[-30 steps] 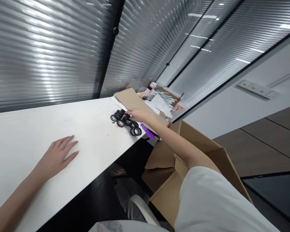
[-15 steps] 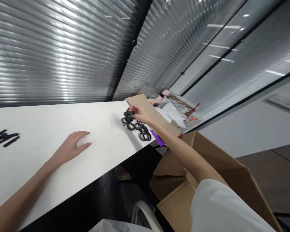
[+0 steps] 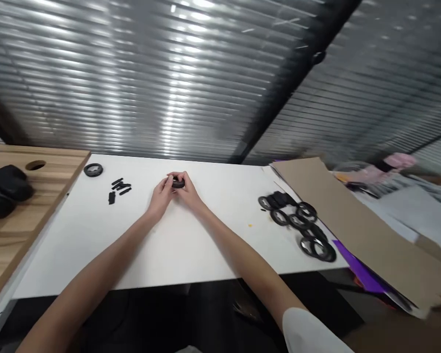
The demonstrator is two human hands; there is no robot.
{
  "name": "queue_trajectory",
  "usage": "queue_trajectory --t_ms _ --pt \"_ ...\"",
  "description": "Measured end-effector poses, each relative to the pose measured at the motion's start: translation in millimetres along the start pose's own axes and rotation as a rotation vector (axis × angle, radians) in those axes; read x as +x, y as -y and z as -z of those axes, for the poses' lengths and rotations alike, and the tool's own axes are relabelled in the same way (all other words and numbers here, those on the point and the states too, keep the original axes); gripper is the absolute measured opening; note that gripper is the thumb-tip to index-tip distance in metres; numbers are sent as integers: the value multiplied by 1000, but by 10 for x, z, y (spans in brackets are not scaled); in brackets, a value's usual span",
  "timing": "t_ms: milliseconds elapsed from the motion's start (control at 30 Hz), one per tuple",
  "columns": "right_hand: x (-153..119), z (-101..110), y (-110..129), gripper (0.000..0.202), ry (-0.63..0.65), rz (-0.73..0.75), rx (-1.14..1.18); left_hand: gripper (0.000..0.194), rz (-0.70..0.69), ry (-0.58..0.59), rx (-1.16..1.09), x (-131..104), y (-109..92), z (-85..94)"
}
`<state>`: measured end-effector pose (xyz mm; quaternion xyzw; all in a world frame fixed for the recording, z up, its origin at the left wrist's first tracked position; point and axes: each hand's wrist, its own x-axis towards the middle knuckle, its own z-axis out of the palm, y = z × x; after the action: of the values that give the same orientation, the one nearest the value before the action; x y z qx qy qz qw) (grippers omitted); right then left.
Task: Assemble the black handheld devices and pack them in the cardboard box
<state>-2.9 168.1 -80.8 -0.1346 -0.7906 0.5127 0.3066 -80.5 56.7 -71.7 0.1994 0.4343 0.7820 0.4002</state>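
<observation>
Near the middle of the table's (image 3: 191,255) far edge, your left hand (image 3: 160,198) and right hand (image 3: 189,193) grasp one black ring (image 3: 178,184); moving it seems to call for both together.

Black rings (image 3: 279,199) lay clustered at 3 o'clock on a white tabletop (image 3: 183,255), near a cardboard sheet (image 3: 338,211); a lone ring (image 3: 93,174) sat at 10 o'clock, small black pieces (image 3: 123,186) closer in.
</observation>
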Motion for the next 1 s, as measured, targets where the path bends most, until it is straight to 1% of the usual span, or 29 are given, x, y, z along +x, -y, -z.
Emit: queue_trajectory --t_ms 100,167,200,367,433,533,600,667,800,933,1000 --pt "-69 12 -83 36 65 30 62 54 23 -72 -53 66 44 21" --pt "-128 39 -135 43 85 50 120 60 53 -82 -73 79 53 33" --pt "-154 48 -152 47 70 55 142 62 65 -77 -80 79 52 38" --pt "-223 82 -144 57 -51 45 125 68 80 6 -82 58 42 64" --pt "-232 119 -123 64 -52 31 105 70 85 56 -99 54 37 82" --pt "-243 177 -104 74 7 34 52 70 107 102 -124 46 19 104" --pt "-253 194 -108 76 47 64 -6 68 118 102 -132 35 1 109" --pt "-261 193 -122 76 59 99 -48 67 124 103 -133 22 -16 106" --pt "-253 176 -168 71 37 139 -59 64 143 114 -125 1 -23 93" --pt "-211 172 -202 73 36 144 -93 58 155 109 -137 -3 -4 82" --pt "-189 161 -209 74 25 143 -61 58 149 103 -139 -5 0 76"
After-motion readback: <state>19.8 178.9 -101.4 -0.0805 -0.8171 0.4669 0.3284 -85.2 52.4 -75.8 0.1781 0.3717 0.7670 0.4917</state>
